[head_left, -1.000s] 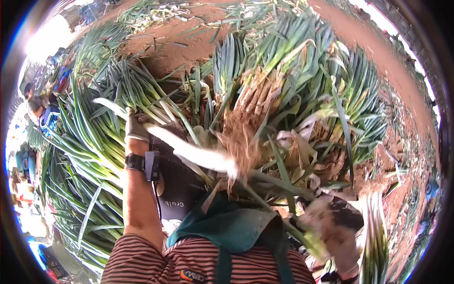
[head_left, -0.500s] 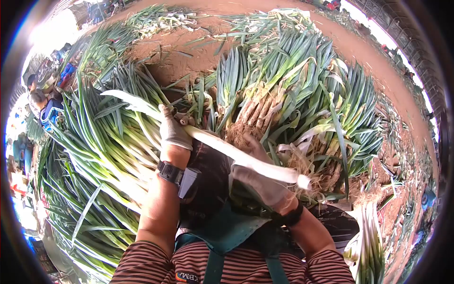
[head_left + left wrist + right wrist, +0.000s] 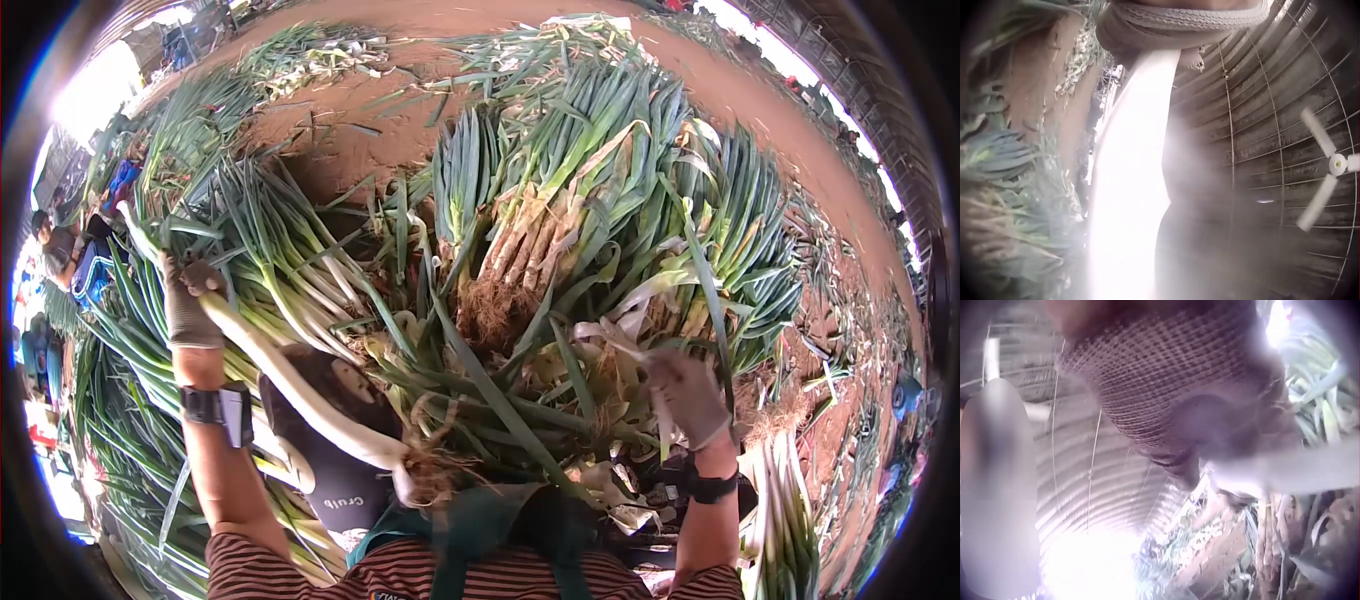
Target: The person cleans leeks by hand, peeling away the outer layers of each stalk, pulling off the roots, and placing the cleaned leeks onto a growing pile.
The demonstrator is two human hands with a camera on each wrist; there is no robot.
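Observation:
My gloved left hand [image 3: 195, 305] grips a long green onion [image 3: 305, 395] by its upper part, over the heap at the left. Its white shaft slants down toward my lap, ending in shaggy roots [image 3: 430, 475]. In the left wrist view, the pale shaft [image 3: 1129, 187] runs out bright from under the glove cuff. Off to the right, my gloved right hand [image 3: 690, 395] pinches a thin, pale peeled strip [image 3: 625, 342] that trails from its fingers. The right wrist view shows this strip [image 3: 1316, 470] blurred beside the curled fingers.
A heap of green onions [image 3: 130, 400] fills the left side. Tied bundles [image 3: 540, 230] with roots stand ahead, and another bundle [image 3: 785, 500] lies at the right. Loose leaves and peelings [image 3: 500, 400] cover the middle. People [image 3: 60, 245] sit at the far left.
My left hand has swung left with the green onion, whose root end now lies near my lap. My right hand has moved from beside the shaft to the right, a pale strip in its fingers.

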